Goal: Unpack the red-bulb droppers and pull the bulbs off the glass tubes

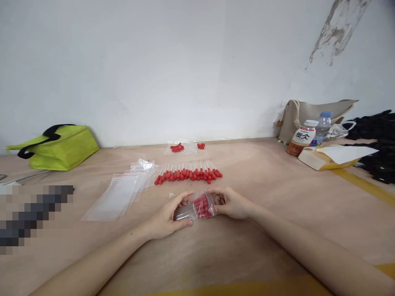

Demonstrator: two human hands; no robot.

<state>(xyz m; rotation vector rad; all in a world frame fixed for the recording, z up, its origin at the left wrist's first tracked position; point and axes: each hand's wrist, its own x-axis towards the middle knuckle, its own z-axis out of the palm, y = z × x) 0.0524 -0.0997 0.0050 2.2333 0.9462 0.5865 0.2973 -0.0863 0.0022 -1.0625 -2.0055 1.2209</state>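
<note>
1. Head view: left hand and right hand each pinch one end of a clear bag filled with red-capped droppers, held just above the surface, centre.
2. Dropper row lies near, at 12 o'clock from the bag.
3. Empty bags at 10 o'clock.
4. Green tote further out at 10 o'clock; bottle at 2 o'clock.

Lime-green bag is laid far left on wooden table. Beige tote is propped against wall at right. Tea bottle and water bottle are set just before it. Black fabric is piled far right.
</note>
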